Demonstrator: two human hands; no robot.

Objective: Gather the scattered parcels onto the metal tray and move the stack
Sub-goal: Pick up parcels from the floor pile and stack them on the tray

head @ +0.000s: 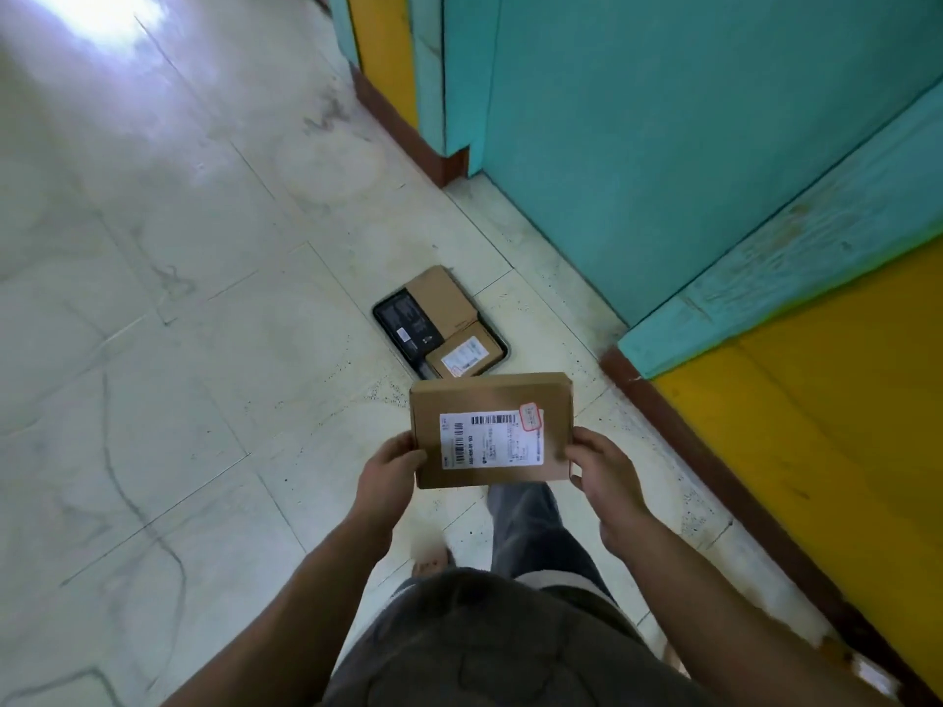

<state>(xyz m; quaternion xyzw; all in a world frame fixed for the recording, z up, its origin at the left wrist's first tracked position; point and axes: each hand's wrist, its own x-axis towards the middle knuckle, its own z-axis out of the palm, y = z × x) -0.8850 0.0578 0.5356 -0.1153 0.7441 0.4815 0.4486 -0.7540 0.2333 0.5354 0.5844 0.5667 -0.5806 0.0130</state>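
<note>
Below the grip spreads the pale tiled floor [178, 298]. A flat cardboard parcel [490, 400] (white label up) is clasped by its side edges. Just beyond it, the metal tray [376, 314] carries a black box [408, 324], a brown parcel [439, 298] and a small labelled parcel [464, 354]. The left hand [388, 472] and right hand [607, 477] each grip one edge.

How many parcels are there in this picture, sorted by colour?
Brown cardboard: 3, the held parcel gripped by the left hand and right hand, plus the large brown parcel and small brown parcel on the metal tray.
Black: 1, the black parcel, also on the tray.
Total: 4 parcels.
</note>
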